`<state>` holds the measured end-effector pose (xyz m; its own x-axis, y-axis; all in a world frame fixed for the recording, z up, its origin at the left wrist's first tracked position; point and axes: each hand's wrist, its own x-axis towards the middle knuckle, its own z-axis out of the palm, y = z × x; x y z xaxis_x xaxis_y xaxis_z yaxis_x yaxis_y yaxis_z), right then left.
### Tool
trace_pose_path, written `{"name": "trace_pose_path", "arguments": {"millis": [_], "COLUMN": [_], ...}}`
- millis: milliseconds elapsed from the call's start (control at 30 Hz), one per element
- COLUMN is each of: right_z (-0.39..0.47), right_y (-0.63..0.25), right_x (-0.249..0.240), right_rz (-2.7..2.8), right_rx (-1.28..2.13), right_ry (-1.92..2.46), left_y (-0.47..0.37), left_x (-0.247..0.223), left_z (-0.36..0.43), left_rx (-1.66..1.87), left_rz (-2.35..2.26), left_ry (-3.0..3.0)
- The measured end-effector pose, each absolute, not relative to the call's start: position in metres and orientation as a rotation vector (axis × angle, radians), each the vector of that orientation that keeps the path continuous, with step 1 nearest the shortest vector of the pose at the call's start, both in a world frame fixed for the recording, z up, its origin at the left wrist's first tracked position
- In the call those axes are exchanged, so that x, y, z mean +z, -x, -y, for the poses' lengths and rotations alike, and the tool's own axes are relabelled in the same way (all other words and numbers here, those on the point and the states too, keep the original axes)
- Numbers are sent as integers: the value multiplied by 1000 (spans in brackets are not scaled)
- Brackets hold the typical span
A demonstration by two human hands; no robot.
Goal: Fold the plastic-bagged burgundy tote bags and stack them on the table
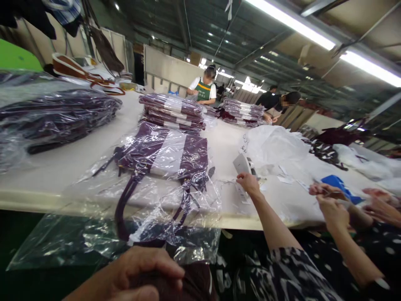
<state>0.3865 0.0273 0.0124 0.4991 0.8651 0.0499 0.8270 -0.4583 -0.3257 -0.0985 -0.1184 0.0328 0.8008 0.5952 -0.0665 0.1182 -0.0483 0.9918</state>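
Note:
My right hand [249,184], in a black-and-white patterned sleeve, reaches over the white table [225,142] and pinches a pale paper card [242,164]. A small dark item beside the card is too unclear to name. Low in front, my left hand [147,269] is loosely curved, thumb apart from the fingers, with nothing visible in it. Beyond it lies a purple handbag [194,154] in a clear plastic bag [103,234] that hangs over the table edge. A white band [169,154] crosses the handbag. Below my left hand is something maroon [197,280], partly hidden.
Wrapped purple bags are stacked [172,110] behind, with more at left [56,117]. White plastic sheeting [275,144] and a blue item [340,188] lie at right. A co-worker's hands [333,213] work close at right. Two people stand across the table.

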Motion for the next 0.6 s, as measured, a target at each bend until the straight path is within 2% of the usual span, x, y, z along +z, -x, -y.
{"name": "trace_pose_path", "arguments": {"millis": [233, 433, 600], "right_z": [-18, 13, 33], "right_y": [-377, -299, -233], "right_x": [58, 114, 120], "right_rz": [1318, 1305, 1387], "right_rx": [405, 1081, 1416], "right_ry": [2081, 1500, 1341], "left_y": [58, 1, -20], "left_x": [48, 67, 65], "left_z": [86, 38, 17], "left_rx": [622, 840, 806], "left_rz": [-648, -653, -428], "left_ry": [-1475, -1425, -1291]}}
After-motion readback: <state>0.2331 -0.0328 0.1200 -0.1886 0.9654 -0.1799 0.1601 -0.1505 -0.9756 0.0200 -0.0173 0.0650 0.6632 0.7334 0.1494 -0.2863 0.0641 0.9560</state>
